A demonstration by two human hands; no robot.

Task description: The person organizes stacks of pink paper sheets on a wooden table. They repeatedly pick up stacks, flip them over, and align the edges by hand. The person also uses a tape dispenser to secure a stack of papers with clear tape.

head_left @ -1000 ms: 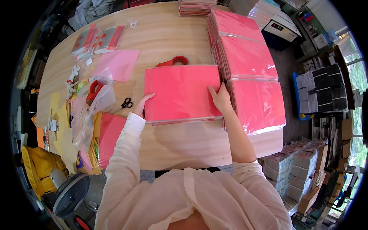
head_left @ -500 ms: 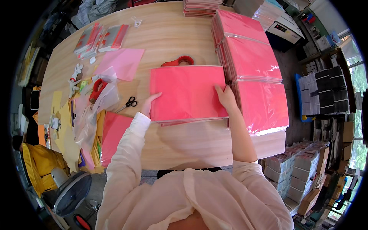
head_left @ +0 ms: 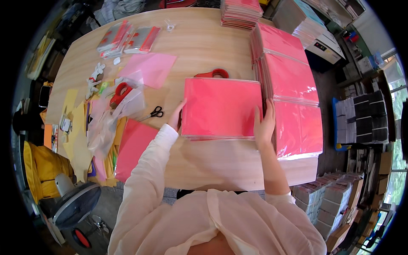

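A stack of pinkish-red sheets in clear plastic sleeves (head_left: 222,108) lies in front of me on the wooden table. At its left edge, my left hand (head_left: 175,116) rests with fingers stretched out along the side. My right hand (head_left: 265,123) is open at the right edge, thumb and fingers apart, in the narrow gap beside taller piles of the same sleeved red sheets (head_left: 291,78). Some of its fingertips are hard to separate from the pile edges. Just behind the stack, a red tape dispenser (head_left: 216,73) shows partly.
Left of the stack lie black-handled scissors (head_left: 157,111), a pink sheet (head_left: 146,70), a red-handled tape dispenser (head_left: 121,94) on crumpled clear plastic, and a red sleeved packet (head_left: 135,148). Packs of clear bags (head_left: 142,40) are farther back. A fan (head_left: 76,204) stands below left.
The top red packet has settled squarely onto the stack. My right hand has shifted from gripping its edge to lying along the right side; my left hand has slid along the left side.
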